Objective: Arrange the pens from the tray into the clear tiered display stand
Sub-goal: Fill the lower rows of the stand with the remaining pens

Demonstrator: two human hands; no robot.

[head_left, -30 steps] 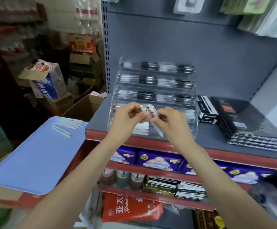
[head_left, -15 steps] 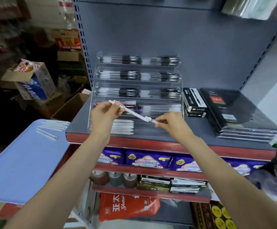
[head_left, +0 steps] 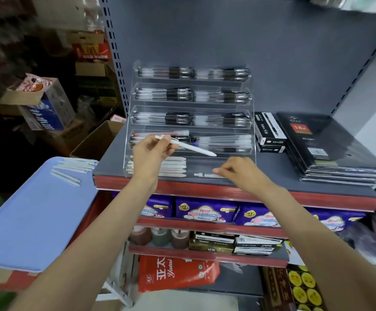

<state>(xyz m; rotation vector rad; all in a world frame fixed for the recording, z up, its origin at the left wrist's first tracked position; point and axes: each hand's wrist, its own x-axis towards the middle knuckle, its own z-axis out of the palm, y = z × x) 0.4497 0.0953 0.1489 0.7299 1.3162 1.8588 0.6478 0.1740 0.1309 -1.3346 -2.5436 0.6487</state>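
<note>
The clear tiered display stand [head_left: 248, 140] stands on the grey shelf, its upper tiers filled with black-and-clear pens. My left hand [head_left: 149, 158] grips a white pen [head_left: 193, 149] by its left end, tilted in front of the fourth tier. My right hand [head_left: 236, 171] is down at the bottom tier, its fingertips pinching the right end of another white pen [head_left: 206, 175] that lies flat there. Several white pens [head_left: 174, 168] are stacked in the bottom tier's left half. Left of the shelf, the blue tray [head_left: 36, 209] holds several loose white pens [head_left: 72, 169].
Black pen boxes [head_left: 270, 131] and a stack of black diaries [head_left: 330, 149] lie right of the stand on the grey shelf [head_left: 279, 169]. Lower shelves hold purple packs [head_left: 205, 213] and bottles. Cardboard boxes [head_left: 45, 104] crowd the floor at the left.
The hands came apart, each with a white pen. My right hand dropped to the bottom tier and laid its pen flat there; the left keeps its pen raised.
</note>
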